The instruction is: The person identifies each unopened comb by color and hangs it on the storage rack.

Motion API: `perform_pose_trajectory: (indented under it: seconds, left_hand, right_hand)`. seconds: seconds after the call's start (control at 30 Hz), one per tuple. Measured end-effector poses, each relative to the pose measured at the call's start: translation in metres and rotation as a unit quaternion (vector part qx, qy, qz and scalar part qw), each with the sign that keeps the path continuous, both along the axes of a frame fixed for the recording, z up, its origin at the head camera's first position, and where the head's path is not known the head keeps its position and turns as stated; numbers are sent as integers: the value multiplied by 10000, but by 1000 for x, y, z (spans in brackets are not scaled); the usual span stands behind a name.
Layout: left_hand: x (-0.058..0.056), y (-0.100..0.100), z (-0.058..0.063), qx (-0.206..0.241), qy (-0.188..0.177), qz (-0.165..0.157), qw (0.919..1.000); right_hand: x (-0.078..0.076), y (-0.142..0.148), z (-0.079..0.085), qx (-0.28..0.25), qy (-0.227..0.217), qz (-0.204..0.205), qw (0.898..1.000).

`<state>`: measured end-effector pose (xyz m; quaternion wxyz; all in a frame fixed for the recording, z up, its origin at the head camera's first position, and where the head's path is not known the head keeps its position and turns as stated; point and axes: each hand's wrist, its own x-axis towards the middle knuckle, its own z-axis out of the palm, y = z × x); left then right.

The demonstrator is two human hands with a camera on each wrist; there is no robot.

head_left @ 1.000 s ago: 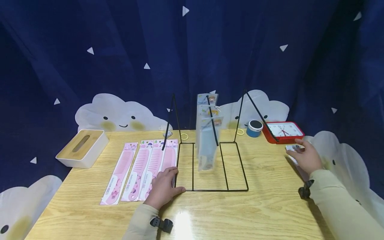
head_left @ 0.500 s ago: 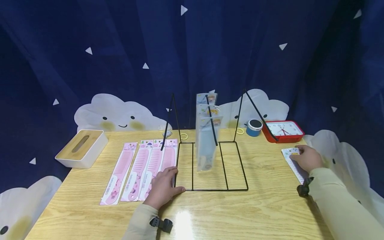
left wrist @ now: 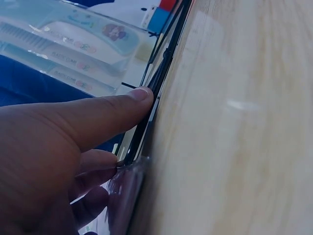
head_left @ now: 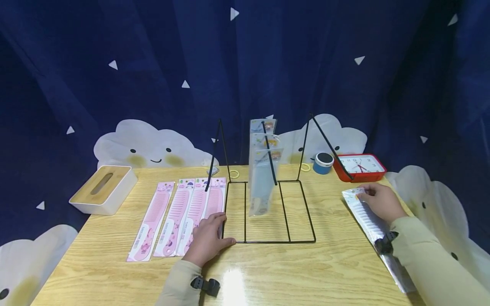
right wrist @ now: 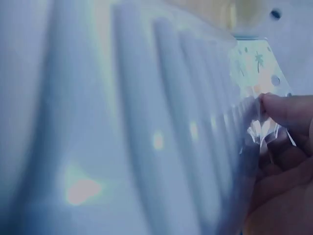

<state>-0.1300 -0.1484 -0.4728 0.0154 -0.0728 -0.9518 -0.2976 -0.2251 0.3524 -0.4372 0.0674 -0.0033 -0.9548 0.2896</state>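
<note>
In the head view, a black wire display rack (head_left: 268,242) stands mid-table. Several packaged plastic combs (head_left: 264,182) in clear sleeves hang from its middle hook. My left hand (head_left: 208,238) grips the rack's front left corner; in the left wrist view its thumb (left wrist: 139,95) presses the bar, with bent fingers beside it. My right hand (head_left: 383,202) pinches a packaged comb (head_left: 361,212) near its printed top at the table's right side. That comb slants down under the forearm, which hides part of it. The right wrist view shows the comb's pale teeth (right wrist: 181,112) close up and blurred.
Several pink packaged combs (head_left: 151,225) lie left of the rack, the nearest ones beside my left hand. A tissue box (head_left: 103,189) stands at the far left. A blue round speaker (head_left: 323,163) and a red clock (head_left: 360,166) stand behind on the right.
My right hand has taken hold of the packaged comb and drawn it leftward, its top end tilted up from the table. My left hand stays at the rack corner.
</note>
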Motion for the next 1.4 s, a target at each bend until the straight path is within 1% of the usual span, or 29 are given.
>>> perform_pose_trajectory:
  seconds: [0.17,0.3,0.43,0.6,0.73,0.83,0.97,1.07,1.2,1.27,1.33,1.4]
  left_hand:
    - [0,1,2,43,-35,26,10000]
    - [-1,1,2,38,-70,46,10000]
    - [-1,2,2,26,-81,71,9999]
    - [-1,2,1,40,-51,54,10000]
    - [-1,2,1,25,-54,36,10000]
    - [-1,1,1,23,-70,58,10000]
    - [-1,1,1,37,-69,78,9999]
    - [-1,1,1,37,-49,66,10000]
    - [-1,0,1,50,-55,67,10000]
    - [-1,0,1,63,-59,74,9999]
    - [-1,1,1,60,-55,68,9999]
    - [-2,1,1,63,-37,59,10000]
  right_hand:
    - [10,-26,22,-123,66,222,9997]
    - [22,-47,41,-246,53,341,9991]
    - [35,-70,59,-364,383,554,9971]
    - [56,-101,77,-648,722,748,9925]
    - [71,-125,86,-935,1142,1073,9832]
    - [83,-143,93,-1259,1413,1352,9726]
    - [98,-165,102,-1785,1529,1576,9591]
    - [108,-180,107,-2292,1567,1753,9446]
    - [117,-197,114,-2995,1672,2058,9165]
    - [121,-205,116,-3349,1745,2195,8996]
    - [124,-212,119,-3666,1809,2278,8838]
    - [127,-218,121,-3925,1852,2288,8714]
